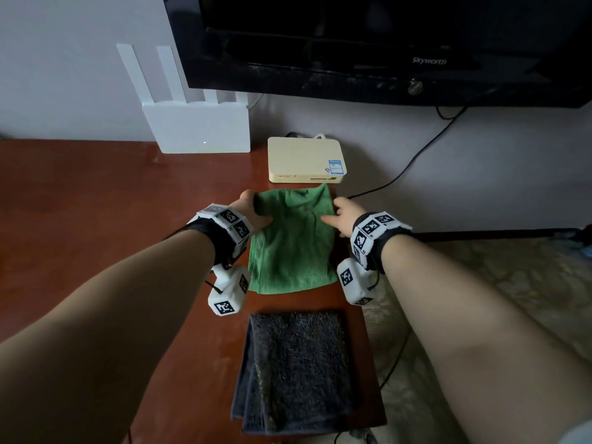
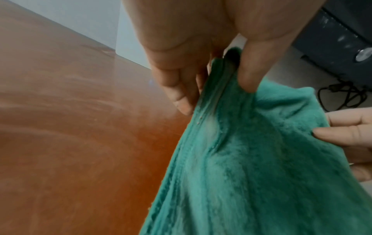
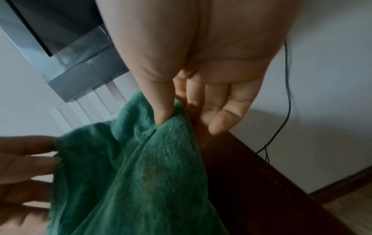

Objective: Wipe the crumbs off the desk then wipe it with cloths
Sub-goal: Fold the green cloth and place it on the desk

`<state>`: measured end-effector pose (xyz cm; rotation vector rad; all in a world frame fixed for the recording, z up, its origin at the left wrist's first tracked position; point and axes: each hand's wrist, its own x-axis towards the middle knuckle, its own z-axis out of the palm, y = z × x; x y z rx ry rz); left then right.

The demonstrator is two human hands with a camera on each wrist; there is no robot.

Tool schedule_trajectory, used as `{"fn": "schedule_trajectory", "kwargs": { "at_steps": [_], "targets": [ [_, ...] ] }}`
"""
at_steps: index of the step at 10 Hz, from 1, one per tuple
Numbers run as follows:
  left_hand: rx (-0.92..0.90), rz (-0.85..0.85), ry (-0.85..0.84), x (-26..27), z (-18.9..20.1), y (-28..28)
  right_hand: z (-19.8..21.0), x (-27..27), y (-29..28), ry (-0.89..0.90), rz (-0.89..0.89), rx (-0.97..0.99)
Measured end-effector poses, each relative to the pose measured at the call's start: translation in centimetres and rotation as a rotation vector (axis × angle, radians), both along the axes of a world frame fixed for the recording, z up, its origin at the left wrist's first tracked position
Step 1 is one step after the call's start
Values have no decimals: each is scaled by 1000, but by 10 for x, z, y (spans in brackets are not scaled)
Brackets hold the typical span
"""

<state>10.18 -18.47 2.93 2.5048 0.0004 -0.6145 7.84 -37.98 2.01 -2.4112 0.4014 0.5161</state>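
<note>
A green cloth (image 1: 293,238) lies lengthwise on the red-brown wooden desk (image 1: 96,203), with its far end raised. My left hand (image 1: 259,213) pinches the cloth's far left corner; in the left wrist view the thumb and fingers of this left hand (image 2: 217,98) clamp the folded edge of the green cloth (image 2: 241,159). My right hand (image 1: 334,219) holds the right edge. In the right wrist view the right hand (image 3: 187,124) has its thumb dug into the green cloth (image 3: 141,174), the other fingers loosely extended behind it. A folded dark grey towel (image 1: 298,370) lies nearer me.
A cream box (image 1: 306,160) sits just beyond the cloth, a white router (image 1: 198,129) to its left against the wall. A black TV (image 1: 384,43) hangs above. A black cable (image 1: 416,161) runs down the wall. The desk's right edge (image 1: 368,331) drops to the floor.
</note>
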Motion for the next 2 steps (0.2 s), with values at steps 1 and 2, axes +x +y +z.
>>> {"fn": "schedule_trajectory", "kwargs": {
  "at_steps": [1,2],
  "targets": [
    [54,-63,7,3,-2,-2,-2,-1,-1,-10,-18,25],
    [104,-113,-10,8,-3,0,-4,1,-5,-32,-54,48]
  ]
}}
